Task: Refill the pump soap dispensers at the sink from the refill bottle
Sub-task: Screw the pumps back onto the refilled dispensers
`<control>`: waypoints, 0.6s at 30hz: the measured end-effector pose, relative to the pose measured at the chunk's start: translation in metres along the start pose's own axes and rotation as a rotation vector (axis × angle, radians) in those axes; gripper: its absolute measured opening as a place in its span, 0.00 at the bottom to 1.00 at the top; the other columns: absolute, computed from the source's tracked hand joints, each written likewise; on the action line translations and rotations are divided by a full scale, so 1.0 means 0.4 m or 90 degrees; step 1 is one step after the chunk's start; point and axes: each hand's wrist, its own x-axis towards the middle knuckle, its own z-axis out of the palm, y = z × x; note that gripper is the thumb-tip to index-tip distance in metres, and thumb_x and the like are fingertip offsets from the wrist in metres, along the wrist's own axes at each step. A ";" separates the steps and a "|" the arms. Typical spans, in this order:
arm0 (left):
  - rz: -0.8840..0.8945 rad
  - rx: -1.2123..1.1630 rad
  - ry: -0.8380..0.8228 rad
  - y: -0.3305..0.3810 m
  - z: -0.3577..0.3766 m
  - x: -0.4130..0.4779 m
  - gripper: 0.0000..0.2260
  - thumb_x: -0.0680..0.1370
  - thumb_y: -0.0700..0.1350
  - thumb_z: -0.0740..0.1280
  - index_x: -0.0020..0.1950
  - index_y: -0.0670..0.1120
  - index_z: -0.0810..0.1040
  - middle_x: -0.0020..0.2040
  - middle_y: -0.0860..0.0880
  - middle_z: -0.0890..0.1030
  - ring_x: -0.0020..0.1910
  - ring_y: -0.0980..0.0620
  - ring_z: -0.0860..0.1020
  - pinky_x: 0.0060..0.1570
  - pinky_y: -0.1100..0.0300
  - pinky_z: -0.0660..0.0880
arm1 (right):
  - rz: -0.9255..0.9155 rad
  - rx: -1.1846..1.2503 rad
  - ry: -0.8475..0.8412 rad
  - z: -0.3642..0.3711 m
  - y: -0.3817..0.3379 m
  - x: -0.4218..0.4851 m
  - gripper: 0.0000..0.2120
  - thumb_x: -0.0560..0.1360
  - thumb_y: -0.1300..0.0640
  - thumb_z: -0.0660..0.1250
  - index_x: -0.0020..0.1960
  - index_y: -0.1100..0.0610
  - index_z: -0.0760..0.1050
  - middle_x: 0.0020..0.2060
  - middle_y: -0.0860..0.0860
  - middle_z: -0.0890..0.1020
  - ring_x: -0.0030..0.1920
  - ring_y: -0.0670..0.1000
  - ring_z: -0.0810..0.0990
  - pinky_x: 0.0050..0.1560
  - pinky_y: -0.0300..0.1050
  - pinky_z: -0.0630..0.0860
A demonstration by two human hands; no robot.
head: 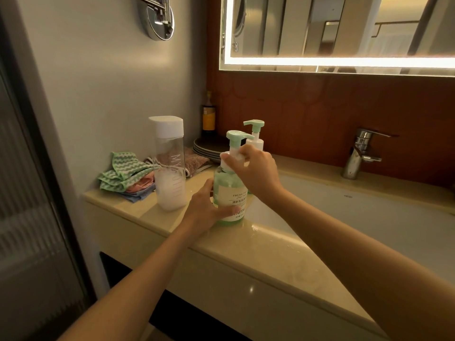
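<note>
A green pump soap dispenser (pixel 227 190) with a white label stands on the beige counter (pixel 258 244) at the sink's left corner. My left hand (pixel 208 207) grips its lower body. My right hand (pixel 253 168) grips the white collar under its mint pump head. A second pump dispenser (pixel 255 134) stands right behind it, mostly hidden by my right hand. To the left stands a tall clear refill bottle (pixel 170 163) with a white cap, its lower third holding white liquid.
Folded cloths (pixel 123 178) lie at the counter's left end against the wall. A stack of dark plates (pixel 206 148) and a dark bottle (pixel 208 114) sit in the back corner. The white basin (pixel 369 217) and chrome tap (pixel 359 153) are to the right.
</note>
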 end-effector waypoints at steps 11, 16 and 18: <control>0.001 -0.011 0.018 -0.007 0.000 0.003 0.28 0.65 0.49 0.77 0.60 0.52 0.68 0.55 0.53 0.77 0.55 0.53 0.75 0.50 0.60 0.75 | -0.004 0.104 -0.142 0.011 -0.004 -0.008 0.18 0.80 0.47 0.52 0.57 0.60 0.69 0.50 0.54 0.76 0.50 0.52 0.75 0.54 0.51 0.74; 0.003 -0.011 0.015 -0.006 0.000 0.002 0.28 0.65 0.50 0.77 0.60 0.53 0.68 0.55 0.54 0.77 0.56 0.54 0.74 0.52 0.59 0.74 | -0.031 0.048 0.033 -0.003 0.017 -0.015 0.15 0.77 0.49 0.61 0.56 0.59 0.75 0.51 0.53 0.81 0.47 0.47 0.77 0.50 0.45 0.76; 0.000 -0.008 0.016 -0.008 0.000 0.003 0.28 0.65 0.50 0.77 0.60 0.53 0.68 0.56 0.53 0.77 0.56 0.53 0.75 0.53 0.57 0.75 | 0.003 0.072 0.020 -0.001 0.013 -0.003 0.17 0.74 0.46 0.64 0.54 0.58 0.72 0.48 0.51 0.79 0.48 0.49 0.77 0.50 0.47 0.77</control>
